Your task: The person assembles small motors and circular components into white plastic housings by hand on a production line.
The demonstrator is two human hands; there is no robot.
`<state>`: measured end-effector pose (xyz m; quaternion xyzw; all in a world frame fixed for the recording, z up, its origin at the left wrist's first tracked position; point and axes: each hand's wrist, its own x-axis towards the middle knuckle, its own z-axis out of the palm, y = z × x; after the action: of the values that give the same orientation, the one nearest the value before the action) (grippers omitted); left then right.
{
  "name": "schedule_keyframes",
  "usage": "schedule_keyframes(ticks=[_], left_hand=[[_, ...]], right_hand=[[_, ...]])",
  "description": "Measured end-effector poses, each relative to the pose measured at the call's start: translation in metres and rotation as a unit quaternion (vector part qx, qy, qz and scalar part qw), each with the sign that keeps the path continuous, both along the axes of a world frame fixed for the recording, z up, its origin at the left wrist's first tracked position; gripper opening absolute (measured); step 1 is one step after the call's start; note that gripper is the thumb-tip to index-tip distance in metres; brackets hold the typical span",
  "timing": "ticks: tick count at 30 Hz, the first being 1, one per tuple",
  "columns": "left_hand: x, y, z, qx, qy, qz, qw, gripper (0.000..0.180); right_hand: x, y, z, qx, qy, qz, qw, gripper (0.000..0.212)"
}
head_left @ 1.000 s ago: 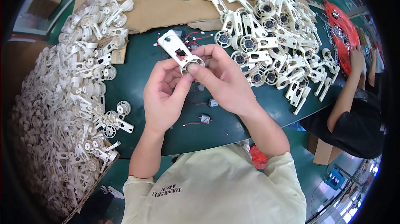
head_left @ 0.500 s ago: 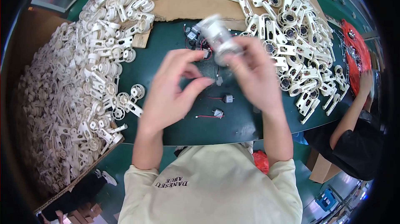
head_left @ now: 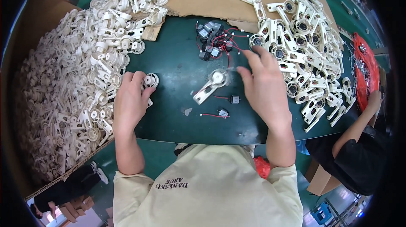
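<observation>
My left hand (head_left: 129, 100) is at the edge of the left heap, fingers curled over a white plastic housing (head_left: 151, 80) with a round end. Its thumb presses against the part, whose other end is mostly hidden under the hand. My right hand (head_left: 266, 89) hovers over the table with thumb and fingers apart, holding nothing. Just left of its thumb, another white housing (head_left: 207, 86) with a long slotted arm lies tilted, slightly blurred. Two small motors with red leads, an upper motor (head_left: 234, 99) and a lower motor (head_left: 223, 113), sit nearer to me.
A cluster of wired motors (head_left: 215, 39) lies at the table's middle back. White housings are heaped at left (head_left: 63, 96) and right (head_left: 304, 45). Cardboard (head_left: 203, 1) covers the far side. At right, a co-worker's arm (head_left: 359, 117) reaches to a red bag (head_left: 366, 68).
The white housing has left my right hand and is down on the table. My left hand has moved left and taken hold of another housing at the heap.
</observation>
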<state>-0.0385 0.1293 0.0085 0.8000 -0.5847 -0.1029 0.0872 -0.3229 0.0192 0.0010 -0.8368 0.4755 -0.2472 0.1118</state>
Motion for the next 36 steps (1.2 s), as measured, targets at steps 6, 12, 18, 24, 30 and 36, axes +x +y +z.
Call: schedule_keyframes(ticks=[6,12,18,24,30,36], left_hand=[[-0.012,-0.025,0.005,-0.030,0.059,0.013,0.998,0.034],[-0.027,-0.041,0.005,-0.097,0.019,-0.034,0.995,0.057],[-0.017,-0.052,0.004,-0.010,0.029,-0.057,0.998,0.039],[-0.025,-0.080,0.023,-0.192,0.153,-0.074,0.967,0.041],[-0.023,-0.082,0.008,-0.160,0.334,0.011,0.929,0.037],[-0.015,-0.075,0.005,-0.116,0.495,-0.007,0.861,0.034]], right_hand=[[0.012,0.009,0.010,0.090,-0.020,0.187,0.978,0.024],[0.029,0.016,-0.021,0.149,0.003,0.238,0.960,0.041],[-0.007,-0.020,0.034,0.131,-0.171,-0.022,0.976,0.040],[0.001,-0.030,0.041,0.017,-0.181,-0.145,0.973,0.024],[0.046,-0.017,-0.013,0.063,-0.048,0.060,0.995,0.020],[0.065,-0.004,-0.025,0.037,0.041,0.089,0.994,0.037]])
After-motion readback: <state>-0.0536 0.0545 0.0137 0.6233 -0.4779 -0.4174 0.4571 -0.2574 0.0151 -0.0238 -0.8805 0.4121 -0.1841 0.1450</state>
